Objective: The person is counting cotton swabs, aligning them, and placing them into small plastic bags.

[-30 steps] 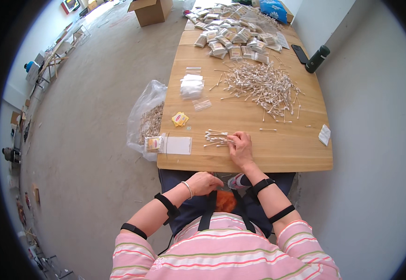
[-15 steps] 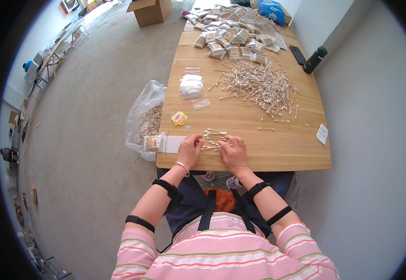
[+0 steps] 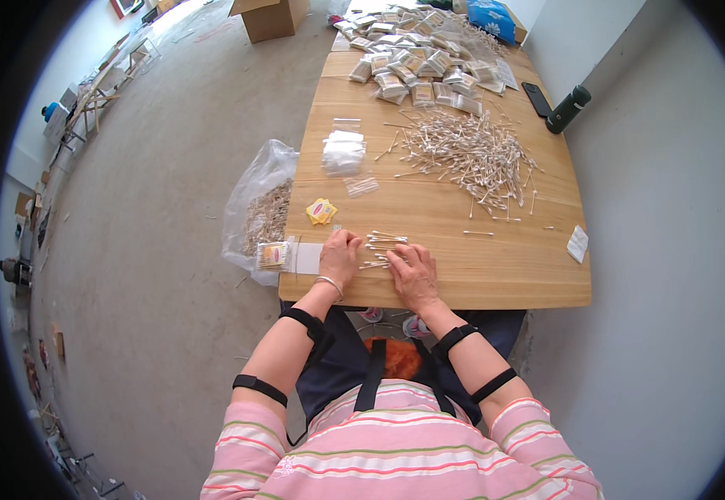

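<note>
Left hand [image 3: 340, 257] has come up from the lap to the tabletop since 1 s ago; R hand [image 3: 415, 277] was on the table then too, now a bit nearer the front edge. Small group of cotton swabs [image 3: 387, 239] lies btwn the two hands, roughly side by side, sticks running L–R, on the bare wood of the table [image 3: 504, 279].

R hand: palm down, fingers bent, tips on the R ends of the nearer swabs; can't tell if it's pinching any. L hand: fingers curled in, tips just left of the swabs' L ends; view's small there, so can't say whether it grips a swab or nothing.

L hand also partly covers a white card [image 3: 307, 258]. Beside that, at the table's L edge, a filled swab packet [image 3: 272, 255]. Yellow cards [image 3: 321, 212] sit just beyond L hand, clear bags [image 3: 344, 154] farther up. Big swab pile [image 3: 475, 158] is well beyond R hand, w/ a lone swab [image 3: 478, 233] nearer. Heap of filled packets [image 3: 417, 71] at far end; phone [image 3: 537, 100] + dark bottle [image 3: 568, 109] by the R edge.
</note>
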Available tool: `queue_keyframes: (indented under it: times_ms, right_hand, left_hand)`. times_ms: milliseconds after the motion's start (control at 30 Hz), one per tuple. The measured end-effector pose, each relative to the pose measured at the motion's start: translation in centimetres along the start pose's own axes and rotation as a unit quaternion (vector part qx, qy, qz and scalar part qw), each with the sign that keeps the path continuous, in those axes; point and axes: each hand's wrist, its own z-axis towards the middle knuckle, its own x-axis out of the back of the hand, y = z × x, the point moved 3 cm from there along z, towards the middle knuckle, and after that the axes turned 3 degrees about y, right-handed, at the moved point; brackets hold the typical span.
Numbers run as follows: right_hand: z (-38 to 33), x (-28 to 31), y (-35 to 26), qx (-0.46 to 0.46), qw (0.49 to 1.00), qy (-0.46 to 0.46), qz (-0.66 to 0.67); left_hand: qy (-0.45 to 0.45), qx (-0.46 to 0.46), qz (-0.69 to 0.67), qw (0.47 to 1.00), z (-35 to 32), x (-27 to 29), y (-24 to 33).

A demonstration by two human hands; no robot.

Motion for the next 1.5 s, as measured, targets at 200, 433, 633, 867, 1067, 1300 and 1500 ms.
queue_keyframes:
  times_ms: [200, 433, 633, 867, 1067, 1300, 1500]
  right_hand:
    - [0.0, 0.3, 1.2, -0.027, 0.996, 0.007, 0.088]
    - [0.1, 4.3, 3.5, -0.110, 0.985, 0.039, 0.124]
    - [-0.7, 3.6, 5.2, -0.118, 0.986, -0.061, 0.097]
    - [-0.8, 2.4, 5.0, -0.112, 0.982, -0.032, 0.148]
    - [-0.9, 2.5, 4.3, -0.096, 0.985, -0.012, 0.142]
    - [-0.6, 1.2, 2.9, -0.123, 0.980, 0.005, 0.157]
    - [1.0, 1.2, 4.1, -0.126, 0.984, -0.016, 0.126]
  left_hand:
    - [-0.081, -0.006, -0.017, 0.997, -2.0, 2.1, 0.7]
    - [-0.470, -0.086, -0.053, 0.877, -7.1, 2.9, 4.5]
    - [-0.083, -0.080, -0.038, 0.993, -4.3, 2.6, 3.2]
    - [-0.081, -0.108, 0.025, 0.991, -3.3, 0.5, 2.1]
    - [-0.092, -0.088, 0.017, 0.992, -2.6, -0.5, 2.2]
    - [-0.077, -0.127, -0.041, 0.988, -3.7, -0.5, 3.9]
    - [-0.073, -0.141, -0.028, 0.987, -3.9, -0.6, 2.9]
